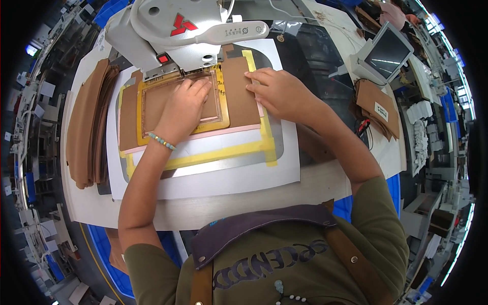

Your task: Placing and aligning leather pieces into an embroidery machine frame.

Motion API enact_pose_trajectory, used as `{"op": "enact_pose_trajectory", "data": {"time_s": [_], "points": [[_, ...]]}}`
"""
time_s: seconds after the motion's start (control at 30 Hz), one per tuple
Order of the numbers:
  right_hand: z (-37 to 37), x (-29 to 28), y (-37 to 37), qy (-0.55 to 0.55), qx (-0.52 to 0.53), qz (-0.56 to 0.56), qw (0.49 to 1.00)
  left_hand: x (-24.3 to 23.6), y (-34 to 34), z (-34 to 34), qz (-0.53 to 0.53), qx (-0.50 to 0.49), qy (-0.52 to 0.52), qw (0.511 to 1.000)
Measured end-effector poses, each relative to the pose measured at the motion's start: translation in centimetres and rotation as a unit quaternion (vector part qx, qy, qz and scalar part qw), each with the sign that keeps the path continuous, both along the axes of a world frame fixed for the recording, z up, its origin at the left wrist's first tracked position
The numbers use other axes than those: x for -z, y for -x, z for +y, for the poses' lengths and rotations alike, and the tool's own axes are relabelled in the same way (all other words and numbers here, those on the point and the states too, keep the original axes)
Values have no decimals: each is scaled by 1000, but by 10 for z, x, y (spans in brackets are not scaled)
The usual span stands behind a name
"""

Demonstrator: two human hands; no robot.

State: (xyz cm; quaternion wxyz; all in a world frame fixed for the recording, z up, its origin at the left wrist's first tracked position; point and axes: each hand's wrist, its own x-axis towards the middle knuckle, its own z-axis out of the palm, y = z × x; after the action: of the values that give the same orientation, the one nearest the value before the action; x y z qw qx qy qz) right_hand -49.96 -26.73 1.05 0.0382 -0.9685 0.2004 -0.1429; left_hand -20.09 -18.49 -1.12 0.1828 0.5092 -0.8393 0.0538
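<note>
The left hand (182, 113) lies palm down, fingers (199, 88) close together, its forearm (142, 188) stretched forward. The right hand (280, 92) points its fingers leftward, elbow (364, 174) bent outward.

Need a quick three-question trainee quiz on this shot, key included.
1. What does the left hand reach over? A) the brown stack at far left; B) the yellow frame; C) the brown bundle at far right.
2. True or false: the screen stands to the right of the white sewing machine.
3. Fill in: the right hand is at the ____ edge of the brown panel.

Key: 1. B; 2. True; 3. right.
</note>
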Motion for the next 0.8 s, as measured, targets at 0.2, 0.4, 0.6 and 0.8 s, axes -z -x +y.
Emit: {"op": "enact_pose_trajectory", "data": {"time_s": [0.2, 0.4, 0.6, 0.8], "points": [[0, -1, -3, 42, -20, -19, 999, -15, -23, 22, 52, -6, -57, 997], [10, -3, -53, -7, -74, 6, 997, -27, -54, 49, 125, -33, -146, 981], [13, 18, -79, 25, -81, 15, 996, -11, -46, 53, 94, 39, -193, 976], [18, 26, -72, 78, -92, -36, 992, -12, -45, 45, 36, 60, -162, 984]]}}
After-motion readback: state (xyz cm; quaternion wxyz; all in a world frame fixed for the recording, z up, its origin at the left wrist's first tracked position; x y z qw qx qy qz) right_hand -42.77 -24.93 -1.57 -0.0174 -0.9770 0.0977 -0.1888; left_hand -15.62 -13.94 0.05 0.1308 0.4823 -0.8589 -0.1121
